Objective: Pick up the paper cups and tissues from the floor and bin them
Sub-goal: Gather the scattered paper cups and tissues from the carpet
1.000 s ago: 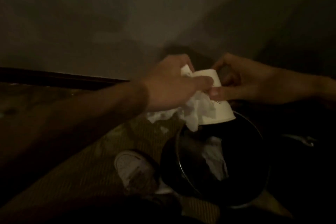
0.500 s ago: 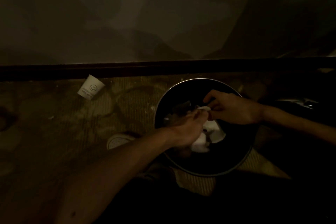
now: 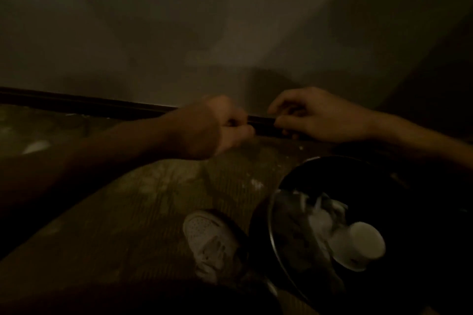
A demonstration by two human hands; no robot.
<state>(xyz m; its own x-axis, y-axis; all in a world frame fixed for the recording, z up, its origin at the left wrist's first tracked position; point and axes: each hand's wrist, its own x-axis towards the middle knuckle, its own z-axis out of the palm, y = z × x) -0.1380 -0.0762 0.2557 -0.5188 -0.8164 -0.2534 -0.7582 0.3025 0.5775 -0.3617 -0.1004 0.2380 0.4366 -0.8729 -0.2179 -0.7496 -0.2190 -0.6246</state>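
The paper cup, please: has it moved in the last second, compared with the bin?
Yes. The paper cup was above the bin; now it lies down inside it, on the tissues.

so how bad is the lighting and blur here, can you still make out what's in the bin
Head view: very dim, brownish and grainy, no glare; the bin is near black apart from its rim. Head view: the paper cup inside reads as a pale shape, the tissue beside it is smeared by motion blur. Head view: a pale smear far left is too blurred to identify.
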